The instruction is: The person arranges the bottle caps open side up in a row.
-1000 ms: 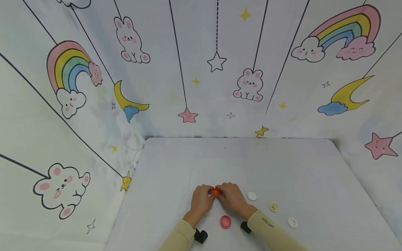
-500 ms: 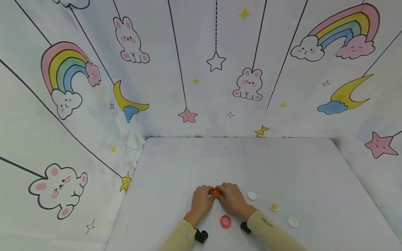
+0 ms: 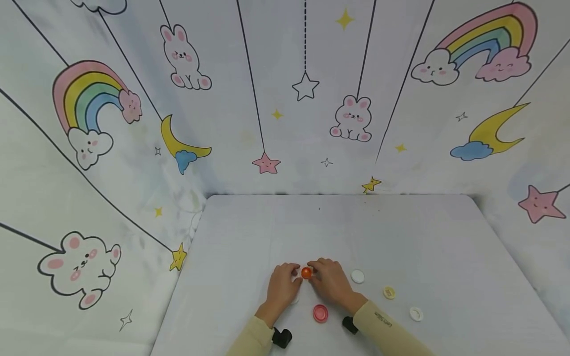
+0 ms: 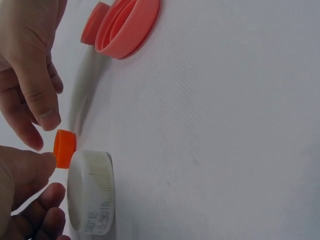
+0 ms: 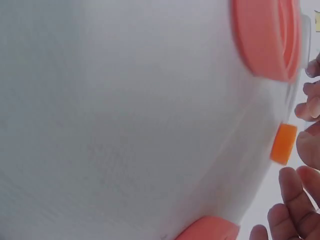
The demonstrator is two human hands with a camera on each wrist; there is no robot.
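A small orange cap (image 3: 306,273) sits on the white table between two hands. Just left of it, my left hand (image 3: 281,287) has its thumb and fingers spread apart, gripping nothing. My right hand (image 3: 330,279) curves loosely at the cap's right side, thumb tip close by; in the left wrist view a gap shows between that thumb and the orange cap (image 4: 65,149). A white ribbed cap with printed characters (image 4: 90,192) stands beside the left fingers, mostly hidden in the head view. Nearer the body lies a coral-red cap (image 3: 320,313); a second coral cap (image 4: 94,22) shows behind it in the left wrist view.
To the right on the table (image 3: 249,232) lie a white disc-shaped cap (image 3: 357,276), a yellow cap (image 3: 389,292) and a white ring-like cap (image 3: 416,314). Black wrist mounts (image 3: 282,338) sit by the sleeves. A patterned cloth backdrop (image 3: 285,128) rises behind the table.
Both hands had their fingertips around the orange cap. Now the fingers have parted from it, and the left hand has shifted slightly left. The orange cap stays in almost the same place.
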